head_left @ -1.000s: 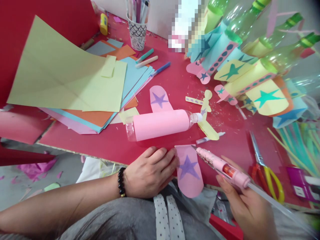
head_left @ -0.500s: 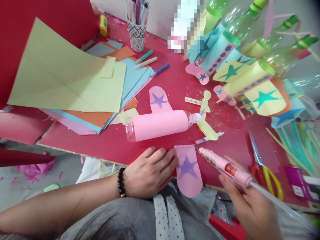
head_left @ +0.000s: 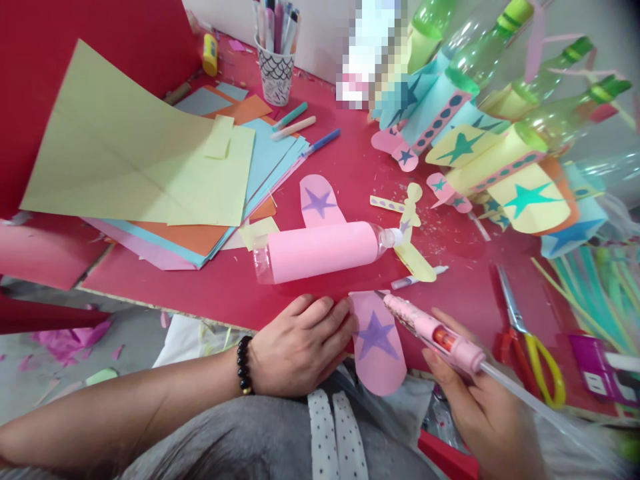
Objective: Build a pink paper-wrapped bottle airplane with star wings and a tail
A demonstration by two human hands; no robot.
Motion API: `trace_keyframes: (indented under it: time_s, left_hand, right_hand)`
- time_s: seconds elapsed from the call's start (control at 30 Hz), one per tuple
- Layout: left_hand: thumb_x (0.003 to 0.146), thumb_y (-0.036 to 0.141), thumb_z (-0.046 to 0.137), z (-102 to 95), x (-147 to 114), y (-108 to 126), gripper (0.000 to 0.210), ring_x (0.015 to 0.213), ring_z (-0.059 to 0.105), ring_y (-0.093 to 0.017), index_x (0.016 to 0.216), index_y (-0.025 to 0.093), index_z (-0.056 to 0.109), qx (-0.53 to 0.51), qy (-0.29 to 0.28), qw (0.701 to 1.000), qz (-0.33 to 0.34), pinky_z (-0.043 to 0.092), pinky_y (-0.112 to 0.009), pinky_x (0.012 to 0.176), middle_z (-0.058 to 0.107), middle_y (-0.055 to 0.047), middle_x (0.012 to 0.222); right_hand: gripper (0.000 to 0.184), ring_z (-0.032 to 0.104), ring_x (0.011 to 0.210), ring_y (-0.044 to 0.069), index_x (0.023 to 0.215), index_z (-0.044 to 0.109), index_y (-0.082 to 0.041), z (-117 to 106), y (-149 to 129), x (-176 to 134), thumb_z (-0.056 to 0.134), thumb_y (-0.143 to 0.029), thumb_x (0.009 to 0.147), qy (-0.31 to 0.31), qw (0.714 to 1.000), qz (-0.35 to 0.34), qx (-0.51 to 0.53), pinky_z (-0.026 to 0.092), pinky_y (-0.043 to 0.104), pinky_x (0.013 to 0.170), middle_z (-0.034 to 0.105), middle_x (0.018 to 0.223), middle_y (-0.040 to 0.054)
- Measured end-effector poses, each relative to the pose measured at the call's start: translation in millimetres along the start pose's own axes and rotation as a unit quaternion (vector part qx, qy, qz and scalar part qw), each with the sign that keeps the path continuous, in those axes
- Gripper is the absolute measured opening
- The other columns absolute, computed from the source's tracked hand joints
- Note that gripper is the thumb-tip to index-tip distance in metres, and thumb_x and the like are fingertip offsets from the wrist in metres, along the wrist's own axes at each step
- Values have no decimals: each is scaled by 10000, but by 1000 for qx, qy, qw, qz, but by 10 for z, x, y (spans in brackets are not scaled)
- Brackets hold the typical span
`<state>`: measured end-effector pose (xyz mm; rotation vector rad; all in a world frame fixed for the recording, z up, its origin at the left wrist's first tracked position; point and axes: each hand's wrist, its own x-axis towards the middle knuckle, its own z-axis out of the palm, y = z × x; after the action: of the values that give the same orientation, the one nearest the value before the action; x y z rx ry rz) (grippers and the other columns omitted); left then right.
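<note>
My right hand [head_left: 475, 407] grips a pink hot glue gun [head_left: 427, 325], a clear glue stick trailing from its back. The gun's tip is at the folded top edge of a pink paper wing [head_left: 377, 370] with a purple star. Along that wing's left side, my left hand [head_left: 303, 340] is closed with its fingertips on the paper, at the table's front edge. Just beyond lies a plastic bottle [head_left: 325, 250] wrapped in pink paper, white cap to the right. A second pink wing [head_left: 318, 200] shows behind the bottle.
Coloured paper sheets [head_left: 145, 160] are stacked at left. Markers stand in a paper cup [head_left: 277, 73]. Yellow paper cut-outs [head_left: 417, 257] and a pen [head_left: 420, 277] lie beyond the gun. Scissors [head_left: 530, 340] rest at right. Decorated bottle planes [head_left: 500, 147] stand at back right.
The glue gun has moved left along the wing's top edge, carried by my right hand. My left hand and the wing stay nearly in place.
</note>
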<state>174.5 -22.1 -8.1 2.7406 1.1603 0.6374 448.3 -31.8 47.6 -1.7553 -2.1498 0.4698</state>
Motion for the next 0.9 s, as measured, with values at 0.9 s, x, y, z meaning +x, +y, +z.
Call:
trace_keyframes:
  time_s: [0.9]
  left_hand:
    - [979, 354, 474, 7, 5, -7, 406, 1136, 504, -255, 1312, 136, 556, -6, 8, 1000, 3, 390, -399, 915, 575, -97, 1355]
  right_hand:
    - [445, 677, 1041, 246, 1348, 525, -218, 116, -170, -3, 541, -322, 916, -23, 999, -30, 7, 553, 339, 832, 651, 1283, 85]
